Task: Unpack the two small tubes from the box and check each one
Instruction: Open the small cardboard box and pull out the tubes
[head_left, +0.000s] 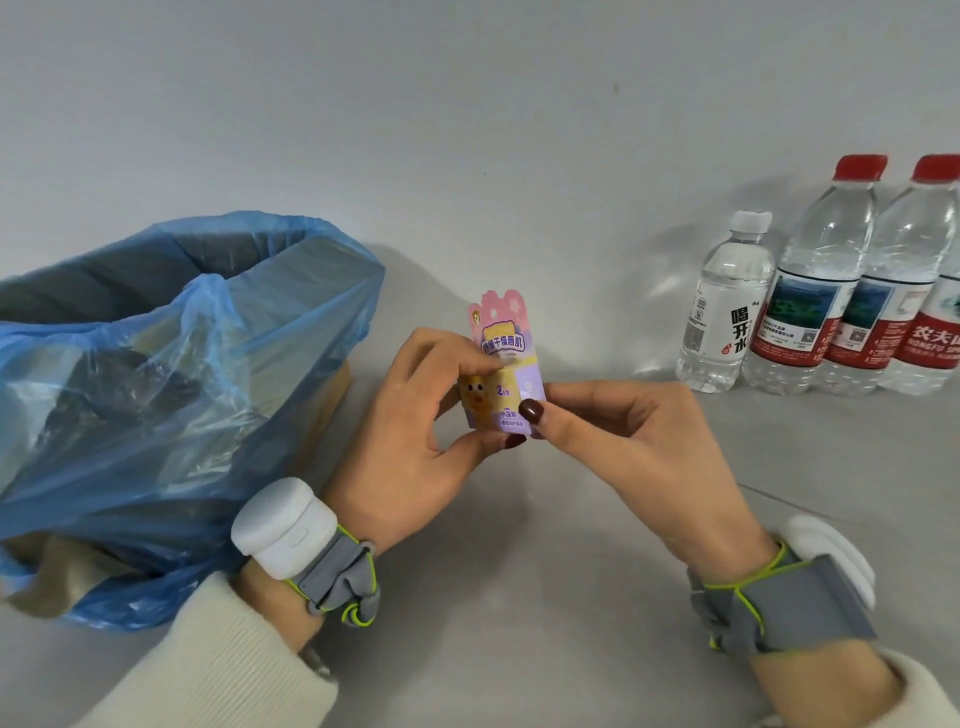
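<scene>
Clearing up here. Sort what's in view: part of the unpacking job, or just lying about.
Job: small box, held by left hand and right hand.
Lying about: blue bin bag, white-capped bottle, two red-capped bottles.

blue bin bag (171, 395) crowding left, water bottles (826, 291) blocking far right, open grey tabletop (545, 597) between

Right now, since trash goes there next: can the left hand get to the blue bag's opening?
Probably yes: the left hand is beside the blue bag, whose mouth gapes open, but it grips the box.
</scene>
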